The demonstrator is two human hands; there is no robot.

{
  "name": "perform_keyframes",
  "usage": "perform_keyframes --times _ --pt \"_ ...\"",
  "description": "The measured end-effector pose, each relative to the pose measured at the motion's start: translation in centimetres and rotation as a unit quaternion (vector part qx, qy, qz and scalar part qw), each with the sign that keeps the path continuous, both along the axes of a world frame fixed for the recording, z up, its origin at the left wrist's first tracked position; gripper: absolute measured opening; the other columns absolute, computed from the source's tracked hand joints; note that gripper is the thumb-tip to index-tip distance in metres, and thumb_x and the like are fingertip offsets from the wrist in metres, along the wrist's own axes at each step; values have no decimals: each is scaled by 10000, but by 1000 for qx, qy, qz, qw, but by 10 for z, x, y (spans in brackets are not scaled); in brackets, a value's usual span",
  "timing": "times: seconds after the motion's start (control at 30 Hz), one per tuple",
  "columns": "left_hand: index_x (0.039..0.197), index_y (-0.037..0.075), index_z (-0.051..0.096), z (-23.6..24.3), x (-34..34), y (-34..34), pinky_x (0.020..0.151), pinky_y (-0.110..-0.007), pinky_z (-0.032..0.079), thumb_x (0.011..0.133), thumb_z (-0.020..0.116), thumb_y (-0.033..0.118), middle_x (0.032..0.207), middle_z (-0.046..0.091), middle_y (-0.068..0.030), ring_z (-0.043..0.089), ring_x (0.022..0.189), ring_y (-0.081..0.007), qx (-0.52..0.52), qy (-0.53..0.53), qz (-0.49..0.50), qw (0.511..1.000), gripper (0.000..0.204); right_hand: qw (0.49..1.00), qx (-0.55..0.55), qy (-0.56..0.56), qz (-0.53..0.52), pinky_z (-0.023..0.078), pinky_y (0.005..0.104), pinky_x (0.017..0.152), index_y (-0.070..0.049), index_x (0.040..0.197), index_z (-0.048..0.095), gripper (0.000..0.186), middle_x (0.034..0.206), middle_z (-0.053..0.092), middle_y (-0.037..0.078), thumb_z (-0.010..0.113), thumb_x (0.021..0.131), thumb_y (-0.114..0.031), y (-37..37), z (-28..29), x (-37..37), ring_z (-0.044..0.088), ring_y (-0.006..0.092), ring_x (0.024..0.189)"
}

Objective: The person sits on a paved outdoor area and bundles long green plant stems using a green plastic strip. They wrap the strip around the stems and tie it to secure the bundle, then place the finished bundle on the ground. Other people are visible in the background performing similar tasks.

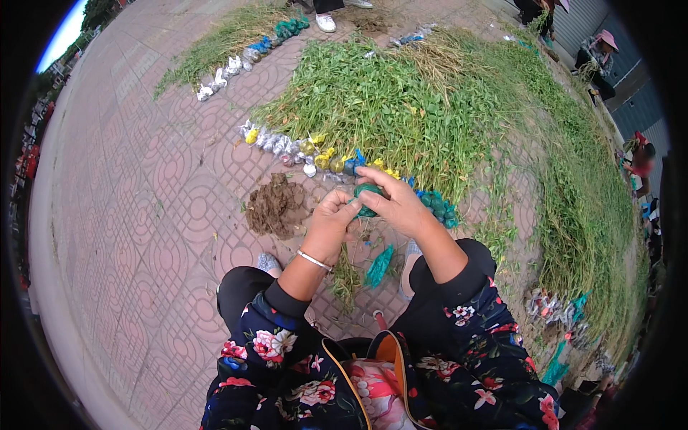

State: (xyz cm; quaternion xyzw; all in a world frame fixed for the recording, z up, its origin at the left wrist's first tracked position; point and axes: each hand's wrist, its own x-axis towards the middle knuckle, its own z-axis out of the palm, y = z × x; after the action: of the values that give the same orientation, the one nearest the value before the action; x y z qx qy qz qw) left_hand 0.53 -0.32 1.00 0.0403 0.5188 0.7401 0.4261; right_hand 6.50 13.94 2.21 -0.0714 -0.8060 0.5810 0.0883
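Note:
Between my two hands, above the paving in front of my knees, is a round bundle wrapped in a green plastic bag point(367, 199). My left hand point(332, 218), with a silver bangle on its wrist, pinches the bag's near left side. On the other side my right hand point(398, 206) curls its thumb and fingers over the bundle. What the bag wraps is hidden. Below the hands some green stems point(345, 281) point down toward my feet; whether they join the bundle, I cannot tell. A flattened green bag point(379, 266) lies on the ground between my shoes.
A heap of brown mud point(276, 206) sits to the left of my hands. Just beyond lies a wide pile of leafy plants point(387, 100), its near edge lined with bagged root balls point(326, 159). More plants point(573, 186) stretch along the right. Other people point(600, 61) are at the far right.

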Motion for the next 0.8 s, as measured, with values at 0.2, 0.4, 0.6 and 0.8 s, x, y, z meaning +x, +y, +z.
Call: perform_keyframes --times 0.2,0.4,0.6,0.8 --pt "820 122 477 3 1 -4 391 -165 252 859 569 166 686 474 37 406 518 -31 27 -66 -10 997 109 981 147 129 -6 451 344 809 -48 1151 530 491 1084 533 153 654 729 -264 -13 -3 1 556 302 961" --pt "830 116 473 6 0 -8 416 -160 253 871 556 181 711 460 35 409 562 -40 52 -77 -52 994 112 980 98 168 -48 459 323 746 12 901 602 233 887 598 133 632 711 -119 -19 -3 1 585 249 819" --pt "849 115 475 -3 -2 -13 417 -163 263 887 536 202 722 459 33 407 554 -44 73 -82 -71 991 113 976 109 178 -63 456 300 612 -12 806 604 122 761 581 103 612 732 -110 -21 -4 -4 577 237 673" --pt "939 63 478 0 1 -10 444 -178 360 872 547 140 749 508 2 486 562 -61 7 65 -68 996 123 990 62 110 -55 450 313 643 -12 836 601 174 769 589 111 602 763 -169 -13 -12 -6 579 236 702"
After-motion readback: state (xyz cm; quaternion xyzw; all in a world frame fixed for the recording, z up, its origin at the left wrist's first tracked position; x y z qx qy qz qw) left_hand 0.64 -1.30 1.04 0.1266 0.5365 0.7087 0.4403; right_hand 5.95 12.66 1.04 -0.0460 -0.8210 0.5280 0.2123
